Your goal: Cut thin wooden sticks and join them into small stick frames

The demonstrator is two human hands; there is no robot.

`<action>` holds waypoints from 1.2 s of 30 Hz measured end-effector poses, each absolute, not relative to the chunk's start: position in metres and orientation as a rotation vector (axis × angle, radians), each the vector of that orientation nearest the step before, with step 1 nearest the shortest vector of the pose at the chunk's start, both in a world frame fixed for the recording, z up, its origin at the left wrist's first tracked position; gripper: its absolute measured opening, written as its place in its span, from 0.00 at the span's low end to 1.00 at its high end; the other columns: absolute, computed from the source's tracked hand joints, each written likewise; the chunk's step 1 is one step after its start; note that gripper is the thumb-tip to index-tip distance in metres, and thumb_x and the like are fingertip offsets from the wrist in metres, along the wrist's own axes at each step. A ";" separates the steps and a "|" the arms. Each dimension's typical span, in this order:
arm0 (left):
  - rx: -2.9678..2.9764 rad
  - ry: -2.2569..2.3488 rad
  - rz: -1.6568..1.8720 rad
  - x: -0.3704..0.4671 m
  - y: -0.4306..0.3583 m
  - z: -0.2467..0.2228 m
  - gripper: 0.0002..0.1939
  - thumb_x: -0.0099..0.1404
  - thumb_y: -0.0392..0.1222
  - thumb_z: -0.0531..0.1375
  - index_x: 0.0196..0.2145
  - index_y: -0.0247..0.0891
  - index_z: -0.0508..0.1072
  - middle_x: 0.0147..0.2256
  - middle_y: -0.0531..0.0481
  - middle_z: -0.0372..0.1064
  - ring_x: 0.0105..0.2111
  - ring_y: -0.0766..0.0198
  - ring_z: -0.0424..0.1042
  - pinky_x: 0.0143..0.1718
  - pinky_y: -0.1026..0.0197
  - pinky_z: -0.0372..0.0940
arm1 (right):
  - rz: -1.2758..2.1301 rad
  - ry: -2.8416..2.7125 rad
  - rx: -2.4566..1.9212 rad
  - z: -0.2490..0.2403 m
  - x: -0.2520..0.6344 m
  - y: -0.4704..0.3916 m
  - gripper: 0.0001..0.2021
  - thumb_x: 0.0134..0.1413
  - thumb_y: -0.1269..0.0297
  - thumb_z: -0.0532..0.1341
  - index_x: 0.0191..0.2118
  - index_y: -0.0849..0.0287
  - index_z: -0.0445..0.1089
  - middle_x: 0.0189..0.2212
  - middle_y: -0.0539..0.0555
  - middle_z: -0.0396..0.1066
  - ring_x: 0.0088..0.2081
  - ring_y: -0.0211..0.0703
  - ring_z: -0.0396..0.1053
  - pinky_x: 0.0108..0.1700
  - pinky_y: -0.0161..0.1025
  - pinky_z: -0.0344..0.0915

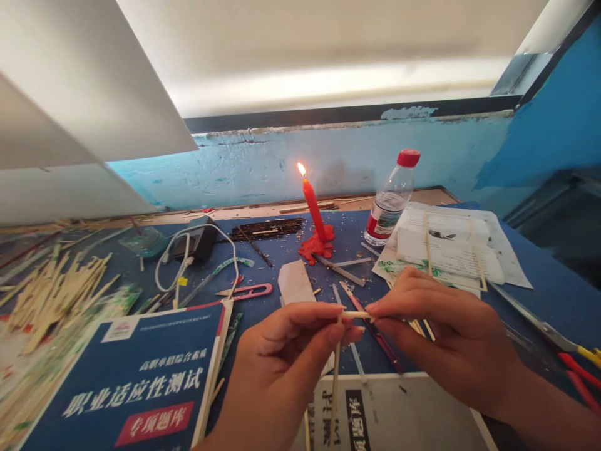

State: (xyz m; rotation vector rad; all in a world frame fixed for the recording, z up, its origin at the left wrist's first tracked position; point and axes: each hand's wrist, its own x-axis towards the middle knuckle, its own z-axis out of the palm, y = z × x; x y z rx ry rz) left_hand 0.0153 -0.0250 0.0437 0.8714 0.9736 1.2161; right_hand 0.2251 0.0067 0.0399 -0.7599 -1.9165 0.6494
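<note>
My left hand (293, 357) pinches a thin wooden stick (335, 382) that hangs down from its fingertips over a grey book (408, 413). My right hand (446, 338) is closed on a short pale stick (357, 315), whose left end meets the left fingertips near the top of the hanging stick. Whether the two sticks are joined cannot be made out. Behind the hands a lit red candle (313, 208) stands tilted in a pool of red wax (317, 244).
A bottle (389, 203) with a red cap stands beside papers (451, 244). Scissors (539, 322) lie right; pink thread snips (246, 291), a red craft knife (375, 332), a blue book (141, 376) and a white cable (188, 228) lie around. Wooden sticks (61, 288) pile up left.
</note>
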 end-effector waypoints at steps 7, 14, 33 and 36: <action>0.888 0.964 1.211 0.017 -0.028 0.046 0.05 0.64 0.32 0.69 0.37 0.41 0.82 0.36 0.50 0.85 0.38 0.58 0.85 0.43 0.66 0.78 | 0.678 -1.945 -0.758 0.041 0.229 0.006 0.11 0.61 0.77 0.66 0.45 0.57 0.79 0.32 0.49 0.78 0.33 0.39 0.72 0.39 0.42 0.66; 0.872 0.984 1.185 0.015 -0.029 0.049 0.04 0.65 0.32 0.69 0.36 0.40 0.81 0.34 0.50 0.85 0.37 0.58 0.85 0.42 0.66 0.77 | 0.680 -1.963 -0.742 0.041 0.231 0.007 0.12 0.60 0.78 0.66 0.46 0.56 0.79 0.33 0.50 0.79 0.34 0.40 0.71 0.39 0.41 0.67; 0.908 1.017 1.183 0.016 -0.029 0.049 0.04 0.63 0.34 0.70 0.36 0.41 0.82 0.34 0.49 0.85 0.36 0.55 0.85 0.41 0.63 0.78 | 0.650 -1.977 -0.748 0.043 0.232 0.006 0.12 0.60 0.77 0.66 0.46 0.55 0.79 0.34 0.51 0.80 0.35 0.41 0.72 0.38 0.41 0.69; 0.928 1.027 1.192 0.017 -0.029 0.049 0.04 0.63 0.34 0.70 0.36 0.42 0.83 0.34 0.50 0.85 0.35 0.56 0.85 0.41 0.63 0.78 | 0.654 -1.978 -0.744 0.044 0.231 0.006 0.12 0.60 0.77 0.66 0.46 0.56 0.79 0.34 0.51 0.80 0.35 0.41 0.72 0.38 0.40 0.69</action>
